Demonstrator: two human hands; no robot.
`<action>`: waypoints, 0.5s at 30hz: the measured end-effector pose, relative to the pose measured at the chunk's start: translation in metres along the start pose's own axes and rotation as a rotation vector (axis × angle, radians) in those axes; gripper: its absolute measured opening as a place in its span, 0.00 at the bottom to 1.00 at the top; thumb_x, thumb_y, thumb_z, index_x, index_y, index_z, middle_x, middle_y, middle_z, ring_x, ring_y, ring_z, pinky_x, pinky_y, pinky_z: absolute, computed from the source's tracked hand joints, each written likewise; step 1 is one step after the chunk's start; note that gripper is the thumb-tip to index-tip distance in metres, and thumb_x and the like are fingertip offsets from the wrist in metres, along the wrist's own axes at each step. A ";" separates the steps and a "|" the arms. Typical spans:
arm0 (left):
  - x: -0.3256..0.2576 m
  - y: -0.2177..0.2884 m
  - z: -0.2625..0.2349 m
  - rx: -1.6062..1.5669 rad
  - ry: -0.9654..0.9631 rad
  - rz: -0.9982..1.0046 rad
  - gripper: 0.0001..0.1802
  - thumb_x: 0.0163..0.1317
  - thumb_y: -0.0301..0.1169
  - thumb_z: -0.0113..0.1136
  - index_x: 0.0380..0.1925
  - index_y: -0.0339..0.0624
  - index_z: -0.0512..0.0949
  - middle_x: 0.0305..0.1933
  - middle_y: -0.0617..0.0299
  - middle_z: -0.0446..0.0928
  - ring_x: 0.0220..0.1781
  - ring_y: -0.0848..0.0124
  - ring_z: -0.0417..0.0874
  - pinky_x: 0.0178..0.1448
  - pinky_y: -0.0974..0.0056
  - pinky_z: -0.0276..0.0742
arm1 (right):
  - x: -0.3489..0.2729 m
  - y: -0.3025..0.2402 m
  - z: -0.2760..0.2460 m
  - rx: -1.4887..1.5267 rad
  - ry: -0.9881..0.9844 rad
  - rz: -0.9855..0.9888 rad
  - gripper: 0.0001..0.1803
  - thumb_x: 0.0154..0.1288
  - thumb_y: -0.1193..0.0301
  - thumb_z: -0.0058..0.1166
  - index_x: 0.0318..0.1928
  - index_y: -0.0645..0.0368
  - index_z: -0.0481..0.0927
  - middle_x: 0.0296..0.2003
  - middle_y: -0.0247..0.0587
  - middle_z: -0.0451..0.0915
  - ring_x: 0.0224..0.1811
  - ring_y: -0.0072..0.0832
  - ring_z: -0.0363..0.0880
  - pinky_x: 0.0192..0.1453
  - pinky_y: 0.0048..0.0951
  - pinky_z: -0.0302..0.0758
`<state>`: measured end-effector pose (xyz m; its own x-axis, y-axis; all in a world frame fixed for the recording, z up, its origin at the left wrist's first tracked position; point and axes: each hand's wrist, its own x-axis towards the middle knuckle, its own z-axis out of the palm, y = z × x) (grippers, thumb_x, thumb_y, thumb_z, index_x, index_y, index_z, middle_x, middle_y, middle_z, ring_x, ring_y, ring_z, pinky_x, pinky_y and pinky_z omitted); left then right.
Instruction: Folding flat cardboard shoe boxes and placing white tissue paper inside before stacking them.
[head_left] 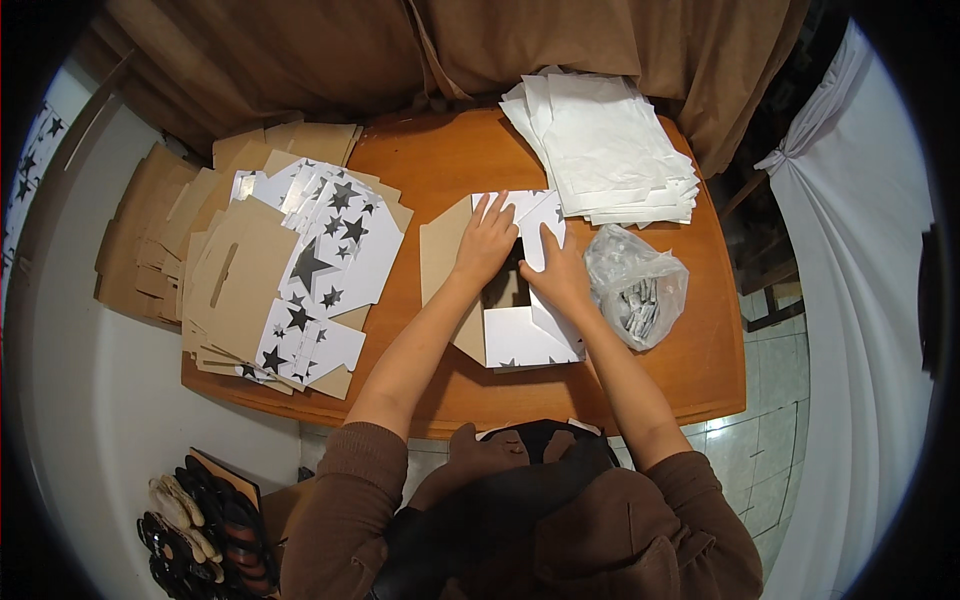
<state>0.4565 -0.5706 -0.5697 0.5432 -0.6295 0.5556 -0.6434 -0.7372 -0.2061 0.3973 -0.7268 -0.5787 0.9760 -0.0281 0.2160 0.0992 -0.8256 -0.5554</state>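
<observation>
Wooden table [430, 160], open box [530, 335], bag [672, 280] holding packets [638, 308]

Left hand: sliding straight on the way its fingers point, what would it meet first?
Past the box's far flap, probably the left edge of the stack of white sheets, though the fisheye angle is hard to judge.

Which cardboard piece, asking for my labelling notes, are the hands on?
The partly folded box with a dark central opening, under the left hand and right hand; the other cardboard pieces lie flat in piles at the left.
</observation>
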 end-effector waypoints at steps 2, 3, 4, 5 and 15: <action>0.005 0.003 -0.006 0.005 0.015 0.027 0.05 0.52 0.29 0.53 0.26 0.39 0.76 0.53 0.56 0.75 0.68 0.59 0.63 0.73 0.51 0.52 | 0.002 -0.002 -0.001 -0.008 -0.002 0.010 0.42 0.48 0.55 0.62 0.63 0.57 0.64 0.63 0.72 0.52 0.60 0.61 0.64 0.55 0.47 0.72; 0.003 0.003 -0.006 0.017 0.033 0.050 0.06 0.52 0.28 0.52 0.26 0.39 0.77 0.54 0.57 0.75 0.69 0.60 0.62 0.74 0.51 0.50 | 0.002 -0.004 -0.001 -0.010 -0.010 0.012 0.42 0.48 0.55 0.62 0.63 0.57 0.64 0.63 0.73 0.53 0.60 0.62 0.65 0.55 0.47 0.72; 0.002 0.002 -0.006 0.019 0.032 0.047 0.06 0.52 0.28 0.52 0.26 0.39 0.77 0.54 0.57 0.75 0.69 0.60 0.62 0.74 0.51 0.50 | 0.002 -0.006 -0.001 -0.013 -0.018 0.013 0.42 0.48 0.55 0.62 0.63 0.57 0.64 0.63 0.73 0.53 0.59 0.62 0.65 0.55 0.47 0.72; 0.000 0.001 -0.006 0.018 0.016 0.055 0.07 0.52 0.29 0.53 0.29 0.40 0.77 0.56 0.58 0.73 0.68 0.59 0.62 0.73 0.50 0.49 | 0.002 -0.005 0.000 -0.013 -0.019 0.009 0.42 0.48 0.55 0.62 0.63 0.57 0.64 0.63 0.73 0.53 0.59 0.62 0.65 0.55 0.47 0.72; -0.017 -0.048 -0.033 -0.265 -0.550 -0.287 0.44 0.42 0.48 0.63 0.64 0.58 0.63 0.68 0.49 0.57 0.69 0.50 0.59 0.70 0.47 0.54 | 0.011 -0.017 0.001 0.049 -0.241 -0.294 0.40 0.44 0.56 0.64 0.61 0.47 0.68 0.65 0.59 0.55 0.58 0.53 0.69 0.56 0.42 0.72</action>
<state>0.4610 -0.5165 -0.5427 0.8629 -0.5026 0.0531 -0.5050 -0.8530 0.1316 0.4068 -0.7119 -0.5678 0.9215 0.3441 0.1800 0.3851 -0.7505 -0.5371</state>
